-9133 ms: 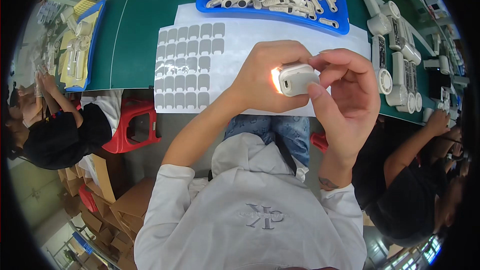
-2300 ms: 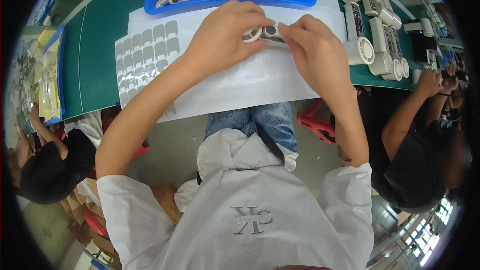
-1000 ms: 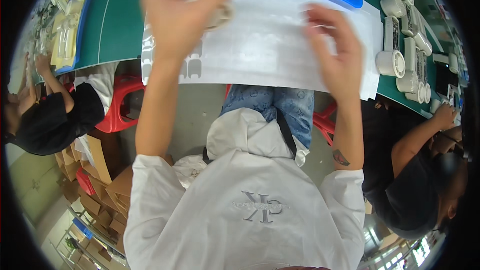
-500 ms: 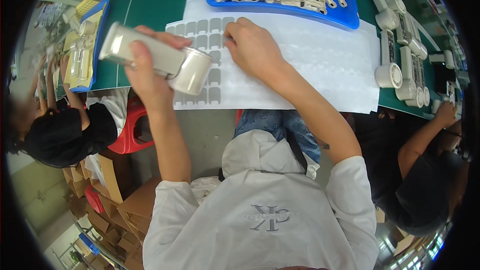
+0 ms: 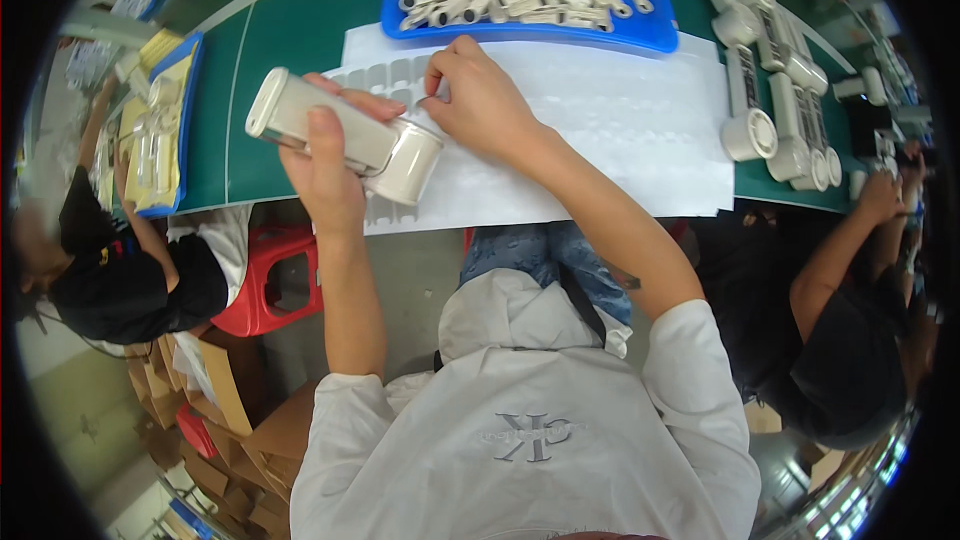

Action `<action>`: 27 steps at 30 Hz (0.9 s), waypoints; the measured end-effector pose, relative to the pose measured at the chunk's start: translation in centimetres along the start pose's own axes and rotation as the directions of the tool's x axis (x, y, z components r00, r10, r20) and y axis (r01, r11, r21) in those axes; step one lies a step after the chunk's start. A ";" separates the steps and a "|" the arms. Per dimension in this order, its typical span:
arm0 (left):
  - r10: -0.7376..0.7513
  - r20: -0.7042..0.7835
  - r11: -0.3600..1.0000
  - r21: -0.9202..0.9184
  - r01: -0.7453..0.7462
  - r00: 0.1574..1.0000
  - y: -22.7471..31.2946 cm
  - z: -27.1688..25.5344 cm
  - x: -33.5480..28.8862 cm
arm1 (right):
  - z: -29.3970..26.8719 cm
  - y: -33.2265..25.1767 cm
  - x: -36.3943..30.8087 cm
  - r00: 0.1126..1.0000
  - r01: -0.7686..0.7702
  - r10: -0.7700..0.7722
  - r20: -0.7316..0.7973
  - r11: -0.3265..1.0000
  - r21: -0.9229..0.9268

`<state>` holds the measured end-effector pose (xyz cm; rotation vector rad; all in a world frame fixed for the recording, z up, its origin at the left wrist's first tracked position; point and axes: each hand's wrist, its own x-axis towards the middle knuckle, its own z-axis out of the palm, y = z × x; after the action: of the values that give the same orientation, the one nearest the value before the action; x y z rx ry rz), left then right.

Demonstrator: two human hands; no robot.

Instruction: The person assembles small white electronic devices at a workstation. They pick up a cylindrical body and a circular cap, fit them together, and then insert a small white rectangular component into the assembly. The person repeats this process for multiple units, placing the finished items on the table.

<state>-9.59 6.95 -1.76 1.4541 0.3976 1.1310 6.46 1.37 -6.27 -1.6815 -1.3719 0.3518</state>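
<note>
My left hand [image 5: 328, 165] is wrapped round a white handheld device [image 5: 345, 130] with a flat rectangular body and a short round cylinder at one end. It is held tilted above the left part of a white sheet [image 5: 600, 130] bearing rows of grey rounded stickers [image 5: 377, 76]. My right hand [image 5: 478, 95] is closed in a pinch over those rows, close to the device's cylinder. A bit of grey sticker [image 5: 422, 103] shows at its thumb and fingertip. The device and my left hand cover part of the sticker rows.
A blue tray [image 5: 520, 38] heaped with small white parts stands beyond the sheet. Several similar white devices [image 5: 790, 130] lie on the green table [image 5: 290, 50] at right. Another blue tray [image 5: 190, 120] is at left. People sit on both sides, by a red stool [image 5: 265, 285].
My left hand has brought the device rightward, closer to my right hand. My right hand stays pinched at the sticker rows. The whole view has shifted slightly.
</note>
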 end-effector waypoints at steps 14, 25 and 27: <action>0.049 0.553 0.993 0.060 -0.098 0.832 -0.5 11.1 0.5 | -16.5 -4.4 -8.8 0.951 0.089 0.141 -0.276 0.728 0.680; 0.066 0.524 0.990 0.070 -0.120 0.849 -2.0 13.3 -0.6 | -14.8 -5.2 -9.7 0.945 0.161 0.028 -0.326 0.828 0.537; 0.073 0.516 0.990 0.067 -0.125 0.853 -2.0 13.3 -0.6 | -14.8 -5.3 -9.8 0.947 0.169 0.003 -0.322 0.847 0.504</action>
<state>1.59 -0.55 -1.63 1.8108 -0.0010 0.7619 10.09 -14.32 2.87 -1.1537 -0.9904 0.3545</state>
